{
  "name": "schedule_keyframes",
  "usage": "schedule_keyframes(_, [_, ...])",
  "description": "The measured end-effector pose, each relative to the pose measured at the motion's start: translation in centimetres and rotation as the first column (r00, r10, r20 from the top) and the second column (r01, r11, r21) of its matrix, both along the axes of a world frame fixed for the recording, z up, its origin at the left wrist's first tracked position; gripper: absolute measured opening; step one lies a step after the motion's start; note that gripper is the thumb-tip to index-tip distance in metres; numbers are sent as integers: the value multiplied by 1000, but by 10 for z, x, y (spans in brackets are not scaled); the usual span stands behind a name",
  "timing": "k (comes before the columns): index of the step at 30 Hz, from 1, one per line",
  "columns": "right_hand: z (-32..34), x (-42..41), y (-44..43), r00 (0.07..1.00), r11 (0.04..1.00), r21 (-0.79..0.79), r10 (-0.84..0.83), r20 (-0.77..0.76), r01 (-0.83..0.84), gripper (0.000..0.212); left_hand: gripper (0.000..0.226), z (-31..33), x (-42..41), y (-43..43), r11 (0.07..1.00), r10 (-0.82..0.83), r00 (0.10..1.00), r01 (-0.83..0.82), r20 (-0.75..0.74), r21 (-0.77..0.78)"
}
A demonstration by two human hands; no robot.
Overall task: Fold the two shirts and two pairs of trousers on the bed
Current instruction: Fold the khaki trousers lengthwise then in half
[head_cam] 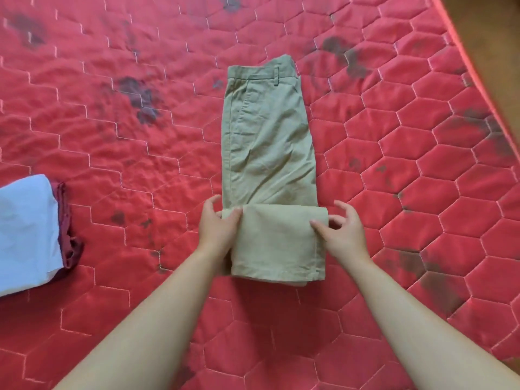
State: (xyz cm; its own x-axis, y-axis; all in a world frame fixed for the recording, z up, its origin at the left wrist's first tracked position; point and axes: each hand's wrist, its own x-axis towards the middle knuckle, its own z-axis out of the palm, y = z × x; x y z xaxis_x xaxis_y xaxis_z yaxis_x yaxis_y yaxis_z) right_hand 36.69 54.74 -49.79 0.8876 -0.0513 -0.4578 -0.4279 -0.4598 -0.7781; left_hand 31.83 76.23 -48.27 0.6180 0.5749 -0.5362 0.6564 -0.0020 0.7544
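Head view, starting at the fingers (235, 214) of the left hand (218, 229). Its thumb lies on top of the khaki trousers (267, 142), right at the crease of the turned-back leg end. The palm wraps the left end of that crease and the forefinger sticks out along the cloth's left edge. I read that as a grip on the fold.

The right hand (344, 237) sits at the opposite end of the same crease. Its thumb rests on the flap near the right edge. The other fingers are loosely curled and spread just off the cloth's side, one raised above the rest. I cannot tell whether they pinch the edge or only touch it.

Between my two hands lies the flap itself, with the crease on the far side and the hem nearest me; another layer peeks out under the hem. Beyond the crease the trousers run straight away from me, folded lengthwise. The waistband and a belt loop are at the far end, flat on the bed (408, 153) near the middle of the view.

Well apart to the left, at the frame's edge, a folded pale blue-white garment (25, 235) lies on a folded maroon garment (69, 249), whose edge shows along its right side. The bed's red quilted cover has hexagon stitching and dark stains. At top right, brown floor (489, 26) shows past the bed's edge.
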Motion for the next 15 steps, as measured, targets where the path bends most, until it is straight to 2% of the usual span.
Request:
schedule_keyframes(1, [3, 22, 6, 1000, 1000, 2, 12, -5, -12, 61, 60, 3, 22, 10, 998, 8, 999, -11, -49, -69])
schedule_keyframes(2, [5, 43, 10, 1000, 1000, -5, 29, -11, -30, 57, 62, 6, 41, 18, 978, 22, 996, -39, -82, -206])
schedule_keyframes(3, [6, 60, 14, 999, 999, -19, 46, -12, -47, 52, 60, 9, 57, 25, 912, 26, 995, -63, -95, -406])
schedule_keyframes(4, [6, 72, 16, 998, 998, -23, 55, -7, -55, 46, 52, 12, 67, 30, 794, 37, 997, -72, -71, -603])
schedule_keyframes(5, [5, 81, 18, 999, 999, -7, 50, 2, -50, 41, 44, 14, 72, 34, 710, 72, 997, -77, -37, -700])
schedule_keyframes(6, [4, 87, 19, 999, 999, 25, 31, 10, -31, 38, 38, 13, 75, 36, 682, 115, 993, -80, -2, -727])
schedule_keyframes(9, [-1, 88, 20, 998, 990, 120, -69, 9, 68, 33, 27, 0, 76, 40, 737, 235, 972, -157, 31, -658])
schedule_keyframes(11, [-5, 81, 20, 994, 991, 107, -83, 70, 75, 23, 32, -13, 73, 39, 857, 175, 979, -101, 102, -506])
schedule_keyframes(13, [-10, 71, 23, 981, 999, 31, 6, 195, -12, 15, 31, -27, 67, 38, 970, -98, 987, 123, 126, -209])
schedule_keyframes(14, [-13, 67, 27, 965, 996, -16, 87, 246, -85, 16, 30, -34, 63, 37, 957, -285, 955, 289, 81, -31])
schedule_keyframes(15, [-16, 63, 31, 943, 982, -76, 186, 277, -171, 17, 31, -41, 57, 36, 876, -469, 883, 468, -22, 118])
